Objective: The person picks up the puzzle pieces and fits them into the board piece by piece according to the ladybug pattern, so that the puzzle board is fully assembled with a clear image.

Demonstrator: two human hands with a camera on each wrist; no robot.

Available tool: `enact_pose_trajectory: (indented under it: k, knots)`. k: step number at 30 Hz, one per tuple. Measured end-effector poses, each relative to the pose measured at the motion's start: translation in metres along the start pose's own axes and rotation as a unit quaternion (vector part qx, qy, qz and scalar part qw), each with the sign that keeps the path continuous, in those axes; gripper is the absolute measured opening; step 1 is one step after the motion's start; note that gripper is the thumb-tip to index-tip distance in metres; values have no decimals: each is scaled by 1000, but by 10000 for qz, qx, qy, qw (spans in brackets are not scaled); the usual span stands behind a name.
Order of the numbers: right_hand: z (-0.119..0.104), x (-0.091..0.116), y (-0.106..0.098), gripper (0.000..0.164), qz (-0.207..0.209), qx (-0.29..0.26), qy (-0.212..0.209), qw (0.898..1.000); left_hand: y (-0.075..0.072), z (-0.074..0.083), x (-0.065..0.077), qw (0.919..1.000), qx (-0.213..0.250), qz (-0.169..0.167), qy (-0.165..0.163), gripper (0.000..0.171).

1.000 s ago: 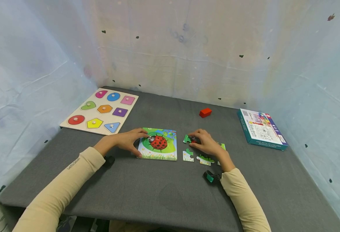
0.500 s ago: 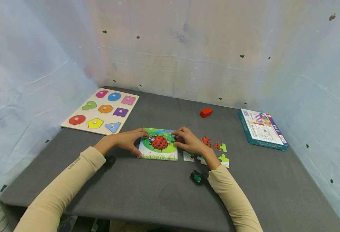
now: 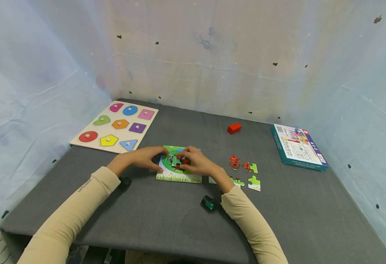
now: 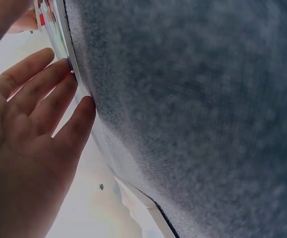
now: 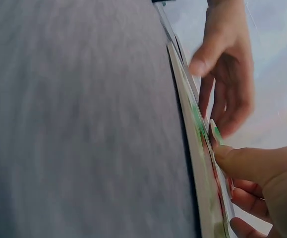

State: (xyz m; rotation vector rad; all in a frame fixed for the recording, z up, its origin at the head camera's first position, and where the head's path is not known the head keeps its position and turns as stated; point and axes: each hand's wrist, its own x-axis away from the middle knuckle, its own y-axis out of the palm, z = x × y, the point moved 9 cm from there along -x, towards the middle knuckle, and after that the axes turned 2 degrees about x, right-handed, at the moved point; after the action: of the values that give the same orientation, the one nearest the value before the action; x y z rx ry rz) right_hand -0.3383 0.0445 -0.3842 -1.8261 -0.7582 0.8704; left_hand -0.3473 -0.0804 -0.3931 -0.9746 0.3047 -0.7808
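A square ladybug puzzle board (image 3: 178, 178) with a green border lies on the grey table. My right hand (image 3: 199, 163) is over its middle and pinches a green and red jigsaw piece (image 3: 175, 161) between thumb and fingers. The right wrist view shows this piece (image 5: 215, 133) tilted up, close over the board. At the board's left side rests my left hand (image 3: 145, 157), thumb near the lower corner and fingers by the upper one. Its fingers look relaxed and nearly straight in the left wrist view (image 4: 39, 119). The right hand hides part of the ladybug picture.
Right of the board lie several loose jigsaw pieces, among them a red one (image 3: 234, 162) and a green-and-white one (image 3: 254, 183). A red block (image 3: 234, 128) sits farther back. A wooden shape board (image 3: 104, 128) is at left, a teal box (image 3: 298, 147) at right.
My right hand has picked up the jigsaw piece from the table and carried it left, over the puzzle board. The left hand has stayed at the board's left side.
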Motion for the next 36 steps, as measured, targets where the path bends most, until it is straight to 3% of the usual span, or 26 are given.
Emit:
enact_pose_trajectory:
  k: [10, 22, 30, 36]
  knots:
    - [-19, -17, 11, 36, 1, 218, -253, 9994, -2, 1, 0, 9998, -79, 90, 184, 52]
    - [-18, -22, 16, 34, -16, 197, -32, 9998, -2, 1, -2, 9991, -215, 190, 318, 47]
    - [-17, -23, 15, 33, 49, 85, 16, 10000, -7, 3, -5, 9973, -335, 418, 509, 42]
    - [-18, -24, 13, 32, 183, 64, -107, 9998, -9, 6, -12, 9943, -685, 663, 482, 36]
